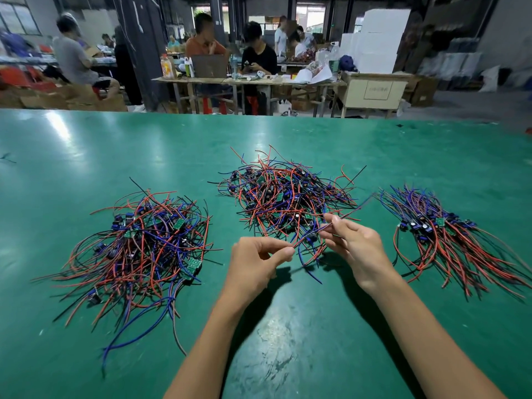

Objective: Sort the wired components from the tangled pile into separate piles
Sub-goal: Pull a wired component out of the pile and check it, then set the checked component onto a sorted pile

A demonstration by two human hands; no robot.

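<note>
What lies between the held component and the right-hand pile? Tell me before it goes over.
Nothing visible. The wired component is pinched by the left hand and right hand just in front of the tangled pile. Only bare green table separates it from the right pile.

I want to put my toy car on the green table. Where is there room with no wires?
Bare green table lies near you between the two forearms, along the far edge behind the middle pile, and far left beyond the left pile. A narrow strip runs between those piles. It is crowded where both hands pinch a wired component, and around the right pile.
</note>
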